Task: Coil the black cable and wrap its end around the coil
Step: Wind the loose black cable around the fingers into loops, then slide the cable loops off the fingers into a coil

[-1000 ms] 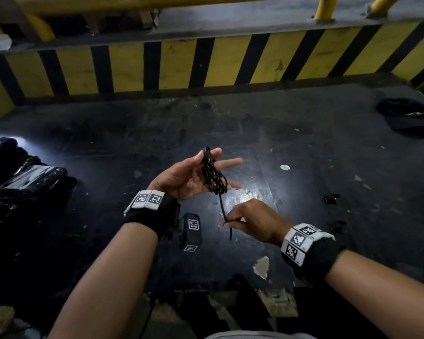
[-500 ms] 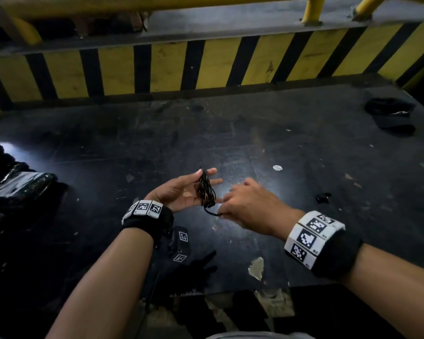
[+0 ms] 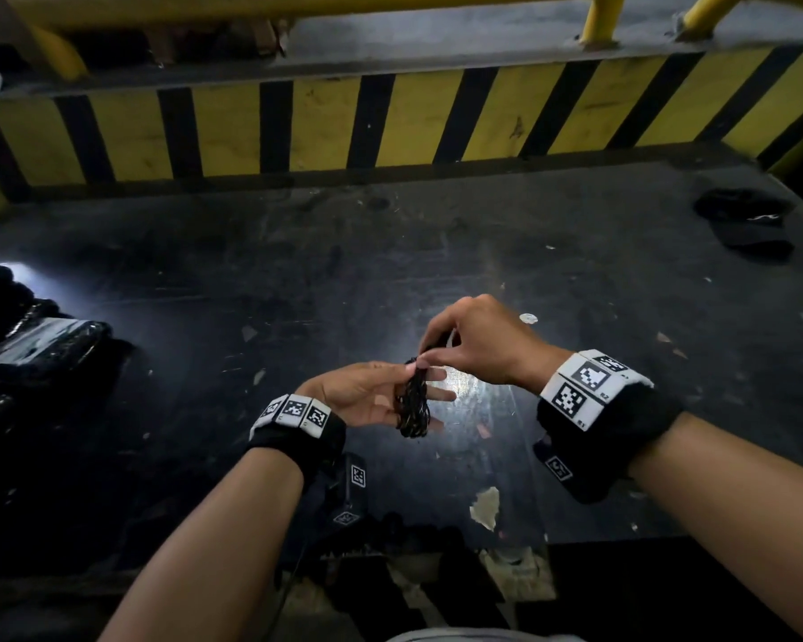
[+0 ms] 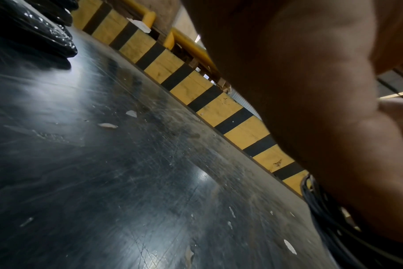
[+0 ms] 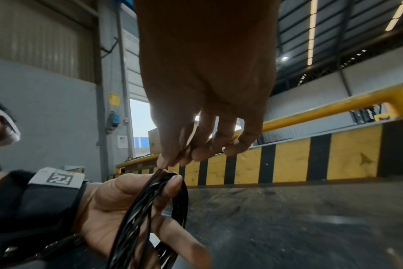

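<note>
The black cable [image 3: 412,405] is a tight upright coil looped over the fingers of my left hand [image 3: 367,398], which lies palm up above the dark table. In the right wrist view the left thumb [image 5: 173,180] presses the top of the coil [image 5: 136,218] against the fingers. My right hand [image 3: 425,361] hovers just above the coil's top and pinches the cable's thin end between thumb and fingertips [image 5: 170,160]. In the left wrist view only strands of the cable [image 4: 320,209] show below the palm [image 4: 311,91].
The scratched black table [image 3: 436,252] ends at a yellow-and-black striped barrier [image 3: 404,122] at the back. Black wrapped bundles [image 3: 43,335] lie at the left edge. A dark cap-like item [image 3: 747,220] sits far right. The table's chipped front edge [image 3: 485,507] is near my forearms.
My right hand has carried the cable end from below the coil, past its side, up over its top. The hanging tail is gone. The left hand still holds the coil.
</note>
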